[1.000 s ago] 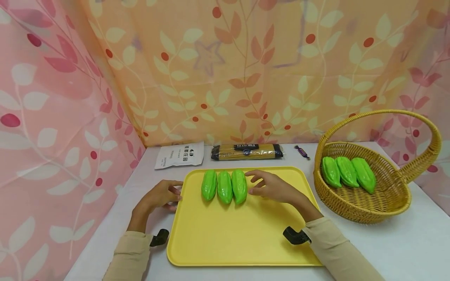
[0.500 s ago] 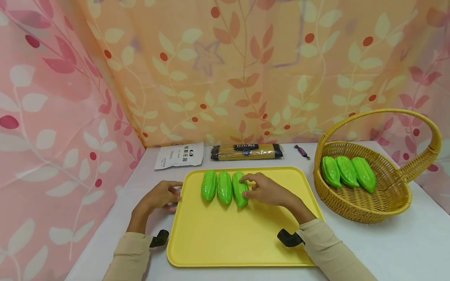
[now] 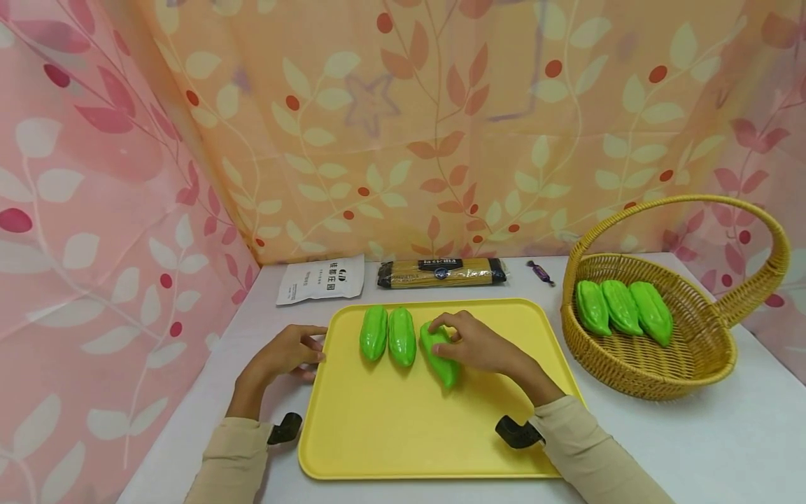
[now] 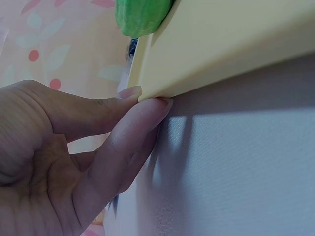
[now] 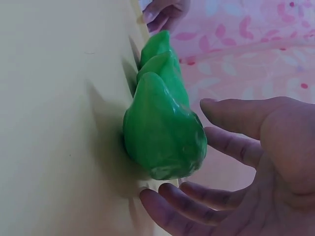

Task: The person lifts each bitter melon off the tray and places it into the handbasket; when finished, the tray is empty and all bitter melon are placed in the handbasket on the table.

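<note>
On the yellow tray, my left hand pinches the left rim between thumb and fingers, as the left wrist view confirms. My right hand holds a shiny green toy vegetable, ridged and pointed at one end, with thumb and fingers around it. Its tip points toward the front and slants right. Left of it, two matching green vegetables lie side by side near the tray's far edge. In the right wrist view the nearest green vegetable sits between thumb and fingers, the others lined up behind it.
A wicker basket with a tall handle stands at the right, three similar green vegetables inside. Behind the tray lie a white packet, a pack of spaghetti and a small purple wrapped candy. Patterned cloth hangs behind and at both sides.
My right hand has reached left and taken hold of the rightmost green vegetable on the tray. That vegetable has shifted right and toward the front, and turned. The left hand stays put.
</note>
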`<state>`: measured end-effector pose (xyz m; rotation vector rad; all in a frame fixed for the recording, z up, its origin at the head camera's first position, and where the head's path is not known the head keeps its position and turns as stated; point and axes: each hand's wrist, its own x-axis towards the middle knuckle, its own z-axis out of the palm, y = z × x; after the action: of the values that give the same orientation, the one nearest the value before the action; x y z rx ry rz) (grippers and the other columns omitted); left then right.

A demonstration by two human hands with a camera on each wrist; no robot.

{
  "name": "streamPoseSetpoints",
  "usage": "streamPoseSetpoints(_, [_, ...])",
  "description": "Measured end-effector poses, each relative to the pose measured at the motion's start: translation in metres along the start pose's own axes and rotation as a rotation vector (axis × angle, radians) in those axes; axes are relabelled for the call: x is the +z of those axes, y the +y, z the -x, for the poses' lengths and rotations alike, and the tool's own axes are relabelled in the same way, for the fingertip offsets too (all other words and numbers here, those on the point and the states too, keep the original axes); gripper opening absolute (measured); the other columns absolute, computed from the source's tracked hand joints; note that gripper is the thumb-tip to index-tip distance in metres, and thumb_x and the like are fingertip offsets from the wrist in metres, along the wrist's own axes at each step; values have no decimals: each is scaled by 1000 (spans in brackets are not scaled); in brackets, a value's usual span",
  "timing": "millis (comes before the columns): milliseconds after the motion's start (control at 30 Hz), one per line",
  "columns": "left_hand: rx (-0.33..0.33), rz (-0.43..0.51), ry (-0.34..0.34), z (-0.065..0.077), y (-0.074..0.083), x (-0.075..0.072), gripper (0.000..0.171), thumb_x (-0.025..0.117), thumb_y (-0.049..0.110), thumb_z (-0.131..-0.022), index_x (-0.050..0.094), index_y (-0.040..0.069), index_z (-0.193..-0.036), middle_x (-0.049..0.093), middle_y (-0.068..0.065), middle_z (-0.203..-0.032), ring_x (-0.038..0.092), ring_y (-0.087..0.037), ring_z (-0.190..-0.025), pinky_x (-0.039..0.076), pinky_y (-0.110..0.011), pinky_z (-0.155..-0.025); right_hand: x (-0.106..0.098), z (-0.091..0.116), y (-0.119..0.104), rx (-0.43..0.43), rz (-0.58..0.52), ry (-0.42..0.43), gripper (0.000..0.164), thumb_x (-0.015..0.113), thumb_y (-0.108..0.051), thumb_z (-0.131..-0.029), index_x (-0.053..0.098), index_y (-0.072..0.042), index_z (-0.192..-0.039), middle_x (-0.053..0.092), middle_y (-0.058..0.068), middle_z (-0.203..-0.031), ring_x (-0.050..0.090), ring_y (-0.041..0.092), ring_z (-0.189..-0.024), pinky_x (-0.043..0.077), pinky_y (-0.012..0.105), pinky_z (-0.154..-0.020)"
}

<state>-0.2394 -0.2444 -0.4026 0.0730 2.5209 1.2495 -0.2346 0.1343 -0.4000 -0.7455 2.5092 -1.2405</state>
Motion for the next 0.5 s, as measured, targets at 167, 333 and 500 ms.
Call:
streamPoseSetpoints(167, [-4, 8, -4, 0, 1, 0, 61, 72, -2, -94, 53, -4, -152, 66, -17, -108, 66, -19, -71, 62, -33, -65, 0, 0, -4, 45, 4, 21, 26, 71, -19, -103, 64, -7, -124, 59, 20, -139, 56, 44, -132, 52, 58, -104])
streamPoseSetpoints(333, [-8, 7, -6, 1, 2, -1, 62, 73, -1, -94, 52, -5, -152, 66, -18, -109, 67, -20, -73, 63, -34, -65, -4, 2, -4, 109, 14, 35, 41, 77, -20, -98, 60, -7, -134, 59, 21, -141, 59, 41, -129, 54, 56, -103])
streamPoseSetpoints(500, [-10, 13, -10, 0, 0, -1, 63, 73, 0, -94, 52, -5, -153, 66, -19, -111, 67, -19, -75, 63, -34, -65, -17, 5, -6, 141, 33, 29, 66, 78, -20, -95, 51, -7, -154, 60, 22, -140, 60, 38, -126, 56, 51, -99])
